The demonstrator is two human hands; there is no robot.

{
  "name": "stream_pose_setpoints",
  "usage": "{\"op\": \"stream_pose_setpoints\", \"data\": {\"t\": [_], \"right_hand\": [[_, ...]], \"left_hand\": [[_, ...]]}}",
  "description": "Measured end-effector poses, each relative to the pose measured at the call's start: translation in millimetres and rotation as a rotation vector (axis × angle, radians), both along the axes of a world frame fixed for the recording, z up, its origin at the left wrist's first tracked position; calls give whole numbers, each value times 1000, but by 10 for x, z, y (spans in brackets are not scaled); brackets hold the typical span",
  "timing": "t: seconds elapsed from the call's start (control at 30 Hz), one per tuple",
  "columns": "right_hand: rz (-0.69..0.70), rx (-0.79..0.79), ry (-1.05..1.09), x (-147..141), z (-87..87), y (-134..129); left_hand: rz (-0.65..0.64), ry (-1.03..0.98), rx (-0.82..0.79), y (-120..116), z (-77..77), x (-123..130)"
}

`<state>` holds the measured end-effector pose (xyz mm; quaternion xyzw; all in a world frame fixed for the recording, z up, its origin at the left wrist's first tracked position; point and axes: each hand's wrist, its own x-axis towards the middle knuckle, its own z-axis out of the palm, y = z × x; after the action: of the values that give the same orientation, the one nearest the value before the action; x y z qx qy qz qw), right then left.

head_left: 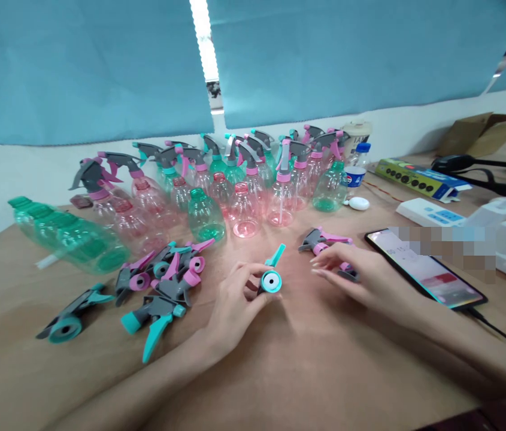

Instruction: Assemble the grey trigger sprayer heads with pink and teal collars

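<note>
My left hand (235, 302) is closed around a teal and grey spray trigger head (272, 281). Its round collar faces me, showing a white insert with a dark hole, and the teal lever points up and away. To the right, my right hand (364, 275) hovers with fingers stretched out and nothing visible in them. Just beyond those fingers lie pink and grey spray heads (313, 239), partly covered by the hand. On the left, several loose pink and teal spray heads (176, 287) form a pile, and a teal one (66, 326) lies apart.
Behind stand several pink and green bottles, some with spray heads; an open pink bottle (244, 212) and green bottle (206, 218) are in front. Green bottles (68, 236) lie at left. A phone (427, 266), power-strip box (418, 178) and Pepsi bottle (355, 173) occupy the right.
</note>
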<state>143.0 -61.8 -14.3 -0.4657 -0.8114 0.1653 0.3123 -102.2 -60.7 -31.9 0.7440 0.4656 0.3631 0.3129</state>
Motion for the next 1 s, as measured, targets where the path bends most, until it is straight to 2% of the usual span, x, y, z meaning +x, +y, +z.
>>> {"op": "stream_pose_setpoints", "data": {"t": [0.07,0.13,0.17,0.2,0.33,0.43,0.57,0.83,0.93,1.0], "right_hand": [[-148,87,-97,230,-27,1],[-390,146,-174,494,-72,-16],[-509,157,-190,626,-101,-36],[-564,133,-188,748,-133,-66],[-606,30,-87,1046,-256,-249],[-627,-38,-127,1045,-294,-371],[-653,-86,-148,940,-259,-442],[-671,-66,-164,922,-230,-438],[-658,51,-94,823,-158,-382],[-581,135,-33,658,-60,-336]], "left_hand": [[-1,-7,1,2,1,2],[2,-4,2,0,3,5],[4,2,0,-2,5,6],[6,9,-3,-4,6,7],[5,29,-17,-3,7,7],[6,38,-17,4,6,4],[2,49,5,10,8,2],[-7,39,1,10,2,2],[3,41,3,5,2,5],[9,46,7,1,4,6]]}}
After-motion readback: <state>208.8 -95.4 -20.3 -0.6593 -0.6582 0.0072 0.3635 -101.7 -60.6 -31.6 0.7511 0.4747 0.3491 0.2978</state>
